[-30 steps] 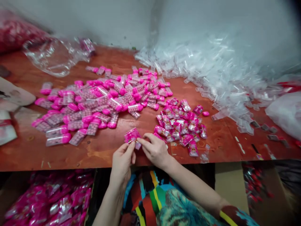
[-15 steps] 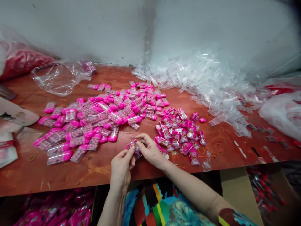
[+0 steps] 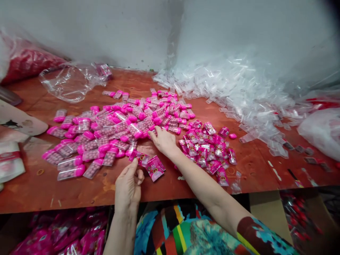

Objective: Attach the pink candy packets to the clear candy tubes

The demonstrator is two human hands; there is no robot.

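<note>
My left hand (image 3: 130, 179) is closed near the table's front edge, pinching a pink printed wrapper (image 3: 148, 164) between thumb and fingers. The wrapper is spread out to the right, its two printed halves showing. At the near edge of a heap of clear candy tubes (image 3: 111, 127) is my right hand (image 3: 163, 140). Its bent fingertips close on a pink-capped candy tube, mostly hidden by the fingers. Pale pink round candies fill the tubes. Right of this hand lies a pile of shiny pink wrapped packs (image 3: 209, 148).
Clear empty plastic tubes (image 3: 233, 88) are heaped against the wall at the back right. A clear bag (image 3: 71, 83) lies at the back left, beside a sack of red items (image 3: 32, 63). Below the table's front edge, pink packets (image 3: 63, 230) fill a container.
My right hand has left the wrapper and moved up to the heap of tubes. The wrapper, bunched between both hands before, is now spread out in my left hand.
</note>
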